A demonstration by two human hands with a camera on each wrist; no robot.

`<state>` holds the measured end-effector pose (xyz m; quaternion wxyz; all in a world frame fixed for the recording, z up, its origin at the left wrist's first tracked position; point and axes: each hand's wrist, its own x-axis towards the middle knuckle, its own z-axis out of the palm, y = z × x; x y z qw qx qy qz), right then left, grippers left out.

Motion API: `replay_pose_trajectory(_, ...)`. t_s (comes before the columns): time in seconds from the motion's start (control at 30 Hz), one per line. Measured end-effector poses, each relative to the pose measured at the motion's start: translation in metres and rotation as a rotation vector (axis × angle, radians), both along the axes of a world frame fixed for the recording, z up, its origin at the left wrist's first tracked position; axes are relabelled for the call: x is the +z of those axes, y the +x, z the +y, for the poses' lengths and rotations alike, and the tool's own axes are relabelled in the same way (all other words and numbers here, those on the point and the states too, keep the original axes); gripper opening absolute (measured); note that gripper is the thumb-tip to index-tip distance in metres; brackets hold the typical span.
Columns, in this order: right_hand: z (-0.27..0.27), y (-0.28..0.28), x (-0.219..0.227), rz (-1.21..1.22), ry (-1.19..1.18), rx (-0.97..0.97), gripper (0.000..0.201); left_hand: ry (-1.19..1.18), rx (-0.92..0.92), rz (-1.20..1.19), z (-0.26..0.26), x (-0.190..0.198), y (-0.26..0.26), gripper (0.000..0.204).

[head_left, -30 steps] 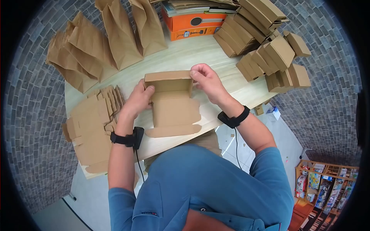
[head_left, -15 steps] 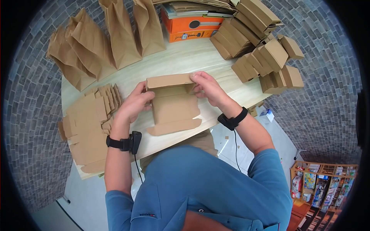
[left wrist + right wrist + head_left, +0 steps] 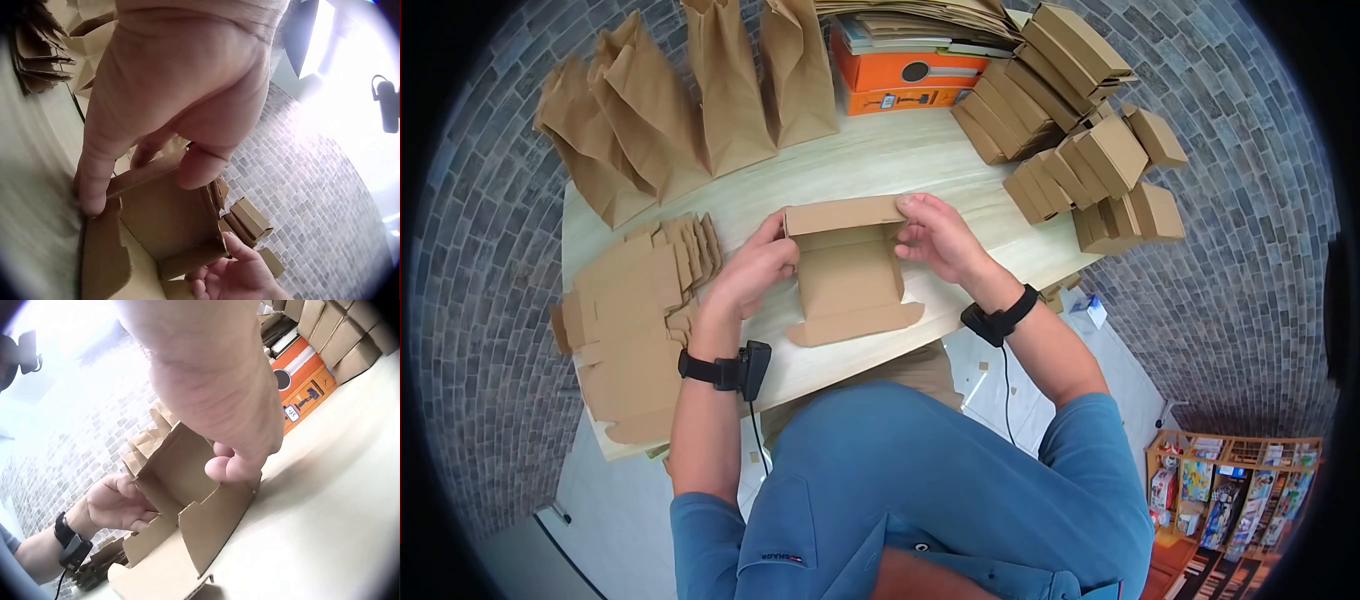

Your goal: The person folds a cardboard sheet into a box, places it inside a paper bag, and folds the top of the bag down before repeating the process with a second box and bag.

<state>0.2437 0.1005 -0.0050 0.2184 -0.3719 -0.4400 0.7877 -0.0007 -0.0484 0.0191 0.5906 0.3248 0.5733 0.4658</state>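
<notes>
A partly folded brown cardboard box (image 3: 850, 275) stands near the table's front edge, its far wall and sides raised and its front flap lying toward the person. The left hand (image 3: 752, 268) grips the box's left far corner; in the left wrist view that hand (image 3: 181, 81) has its thumb at the wall's edge and fingers along the outside. At the right far corner, the right hand (image 3: 945, 240) pinches the top strip between thumb and fingers. The right wrist view shows this hand (image 3: 219, 381) with fingertips against the box (image 3: 212, 519).
Flattened cardboard pieces (image 3: 635, 330) are stacked at the left of the table (image 3: 880, 150). Brown paper bags (image 3: 730, 100) stand at the back left, an orange box (image 3: 910, 72) at the back middle. Folded small boxes (image 3: 1090, 160) pile up at the right.
The box's far top strip has tipped toward the person and now faces the head view. Both hands stay at the far corners; the right fingers have curled in under the strip.
</notes>
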Motion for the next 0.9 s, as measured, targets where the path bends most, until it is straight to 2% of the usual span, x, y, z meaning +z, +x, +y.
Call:
replay_pose_trajectory(0.23,-0.003,-0.002,-0.01,0.074,-0.066,-0.04,0.019,0.065,0.046,-0.059,-0.003,-0.006,0.003,0.07)
replay_pose_trajectory(0.33,-0.003,-0.002,-0.009,0.065,-0.065,-0.041,0.02,0.05,0.056,-0.146,-0.004,-0.011,-0.002,0.067)
replay_pose_trajectory(0.4,-0.003,-0.001,-0.011,0.085,-0.065,-0.04,0.02,0.029,0.143,-0.302,-0.004,-0.008,-0.001,0.062)
replay_pose_trajectory(0.63,-0.007,0.004,-0.014,0.108,-0.032,-0.021,0.024,0.034,0.089,-0.196,-0.008,-0.02,-0.001,0.047)
replay_pose_trajectory(0.7,-0.009,0.006,-0.01,-0.026,0.074,0.013,0.031,0.042,0.061,-0.158,-0.011,-0.02,0.0,0.047)
replay_pose_trajectory(0.8,-0.014,0.013,-0.009,-0.094,0.203,0.066,0.038,0.108,-0.001,-0.164,-0.015,-0.037,-0.006,0.051)
replay_pose_trajectory(0.9,-0.023,0.019,-0.006,-0.128,0.34,0.103,0.043,0.158,0.009,-0.125,-0.021,-0.029,0.004,0.055)
